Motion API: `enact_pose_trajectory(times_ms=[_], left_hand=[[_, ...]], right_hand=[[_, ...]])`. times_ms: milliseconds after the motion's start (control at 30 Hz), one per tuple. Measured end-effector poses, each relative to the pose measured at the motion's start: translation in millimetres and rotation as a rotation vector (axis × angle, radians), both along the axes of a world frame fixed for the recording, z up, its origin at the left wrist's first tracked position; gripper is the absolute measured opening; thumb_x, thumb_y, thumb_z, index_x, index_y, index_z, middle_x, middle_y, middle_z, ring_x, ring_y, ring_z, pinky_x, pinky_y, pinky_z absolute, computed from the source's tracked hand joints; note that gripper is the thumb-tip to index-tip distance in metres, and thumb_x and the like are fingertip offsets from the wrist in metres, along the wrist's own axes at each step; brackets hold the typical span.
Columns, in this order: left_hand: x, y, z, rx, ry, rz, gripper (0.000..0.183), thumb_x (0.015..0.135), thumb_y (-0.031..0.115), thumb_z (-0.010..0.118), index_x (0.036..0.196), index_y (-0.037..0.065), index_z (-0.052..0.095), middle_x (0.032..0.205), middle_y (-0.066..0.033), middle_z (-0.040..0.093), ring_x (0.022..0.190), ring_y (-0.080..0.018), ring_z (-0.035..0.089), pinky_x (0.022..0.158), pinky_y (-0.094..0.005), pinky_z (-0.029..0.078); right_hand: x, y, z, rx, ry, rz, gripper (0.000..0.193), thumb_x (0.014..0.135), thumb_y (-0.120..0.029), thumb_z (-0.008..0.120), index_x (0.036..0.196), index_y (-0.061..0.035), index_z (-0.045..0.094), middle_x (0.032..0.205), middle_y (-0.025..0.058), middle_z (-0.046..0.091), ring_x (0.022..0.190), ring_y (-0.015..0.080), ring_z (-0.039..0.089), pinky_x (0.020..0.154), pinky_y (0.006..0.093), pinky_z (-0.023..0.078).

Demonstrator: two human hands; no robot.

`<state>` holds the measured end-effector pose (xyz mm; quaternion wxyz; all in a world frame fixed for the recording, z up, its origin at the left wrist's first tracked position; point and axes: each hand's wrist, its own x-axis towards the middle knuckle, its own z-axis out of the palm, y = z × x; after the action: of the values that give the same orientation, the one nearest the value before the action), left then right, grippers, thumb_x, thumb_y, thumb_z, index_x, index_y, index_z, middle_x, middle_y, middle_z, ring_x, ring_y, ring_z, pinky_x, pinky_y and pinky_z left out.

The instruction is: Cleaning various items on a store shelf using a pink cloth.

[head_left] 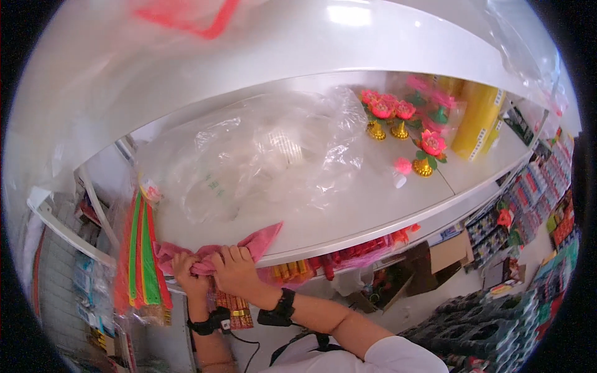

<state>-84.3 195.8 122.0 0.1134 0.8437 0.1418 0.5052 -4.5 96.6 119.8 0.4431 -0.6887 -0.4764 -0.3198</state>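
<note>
A pink cloth (264, 239) lies bunched along the front edge of the white shelf (348, 224), with one pointed corner sticking up to the right. My left hand (189, 273) grips its left part, fingers curled into the fabric. Close beside it, my right hand (236, 270) is closed over the middle of the same cloth. Both wrists wear black bands, and a cable hangs from one. Behind the hands, a large crumpled clear plastic bag (267, 155) spreads over the shelf.
Pink lotus ornaments on gold stands (424, 165) and yellow rolls (476, 118) occupy the shelf's right end. Long red and green strips (143, 255) hang at the left. An upper shelf (249, 87) overhangs. Open cardboard boxes (451, 252) and dark stacked trays (491, 323) stand lower right.
</note>
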Motion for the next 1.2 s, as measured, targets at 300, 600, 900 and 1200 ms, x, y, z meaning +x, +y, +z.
enact_pose_trajectory(times_ms=[300,600,900,1200], left_hand=[[41.4,-48.1,-3.8,0.177,-0.027,-0.042,0.013,0.055,0.009,0.053,0.065,0.003,0.047,0.067,-0.011,0.046,0.068,-0.0311,0.044,0.063,-0.0383,0.033],[172.5,-217.7,12.9,0.324,0.195,-0.452,0.028,0.052,0.008,0.056,0.079,0.004,0.051,0.082,-0.0106,0.05,0.081,-0.028,0.046,0.065,-0.0402,0.033],[186.8,-238.2,12.2,0.272,0.216,-0.527,0.028,0.055,0.01,0.058,0.082,0.003,0.051,0.079,-0.0114,0.047,0.083,-0.0277,0.046,0.068,-0.0408,0.035],[101.5,-127.0,2.0,0.272,0.114,-0.358,0.025,0.055,0.006,0.056,0.08,0.005,0.052,0.077,-0.0121,0.048,0.076,-0.0308,0.046,0.068,-0.0415,0.035]], right_hand=[[37.9,-57.8,1.1,-0.082,0.126,0.034,0.022,0.054,-0.013,0.053,0.073,-0.0038,0.048,0.072,0.0113,0.048,0.07,0.0269,0.046,0.062,0.0365,0.035],[164.7,-239.1,-3.7,0.174,0.068,-0.374,0.023,0.044,-0.006,0.047,0.067,-0.0049,0.049,0.064,0.0125,0.046,0.065,0.0317,0.044,0.059,0.0383,0.037],[176.9,-260.3,-6.4,0.233,0.151,-0.448,0.02,0.048,-0.007,0.048,0.068,-0.004,0.048,0.067,0.0134,0.044,0.066,0.0326,0.04,0.062,0.0378,0.033],[89.7,-152.1,-24.1,0.142,0.108,-0.297,0.028,0.051,-0.009,0.056,0.078,-0.0088,0.047,0.076,0.0095,0.044,0.071,0.028,0.04,0.063,0.0379,0.029]])
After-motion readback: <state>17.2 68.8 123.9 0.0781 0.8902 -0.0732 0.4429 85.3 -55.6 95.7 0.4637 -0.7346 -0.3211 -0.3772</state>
